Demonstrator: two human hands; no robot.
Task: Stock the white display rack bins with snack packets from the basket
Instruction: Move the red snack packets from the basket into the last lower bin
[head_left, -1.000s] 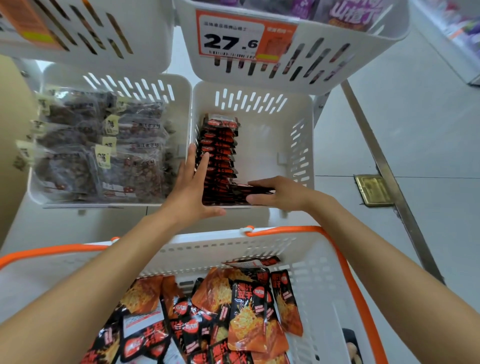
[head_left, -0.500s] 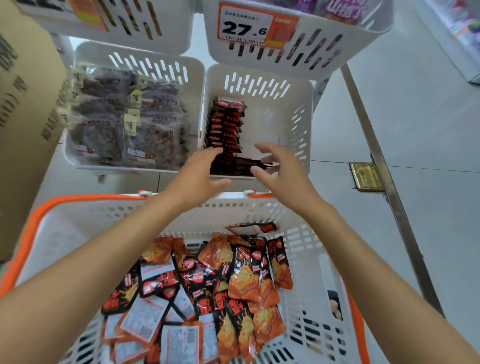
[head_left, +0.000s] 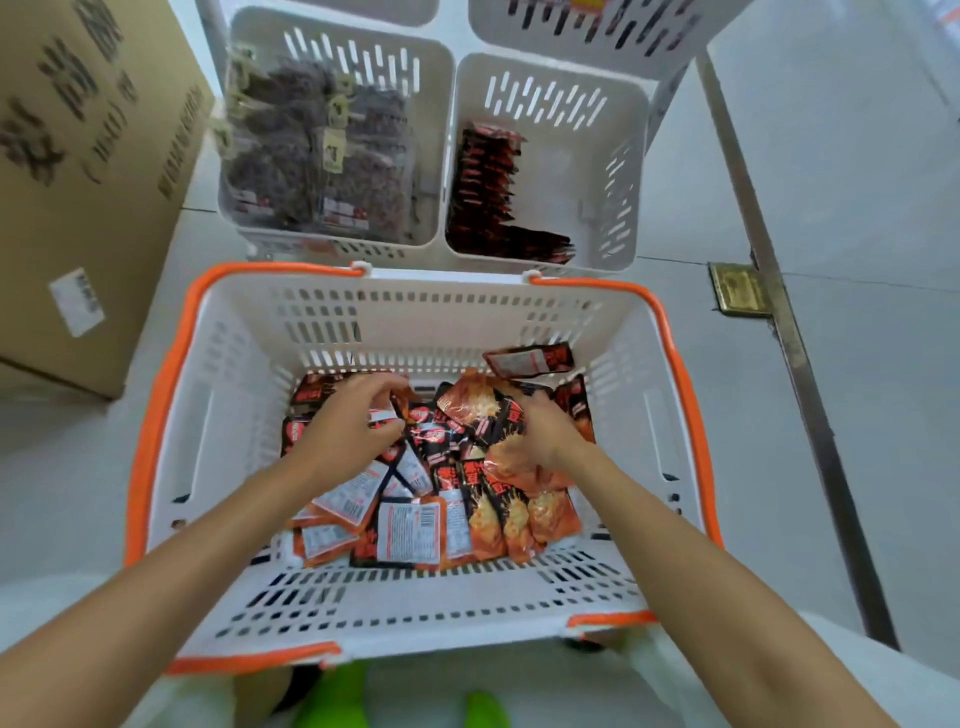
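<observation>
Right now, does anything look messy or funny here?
Yes. In the right bin, most packets stand in a neat row, but a few packets lie sideways along the front. In the basket, one packet leans on the far wall, apart from the jumbled pile.

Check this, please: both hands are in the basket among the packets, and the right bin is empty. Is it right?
Not quite. The head view shows the right bin is not empty: a row of packets stands along its left wall. The left hand and right hand are in the basket among the packets.
</observation>
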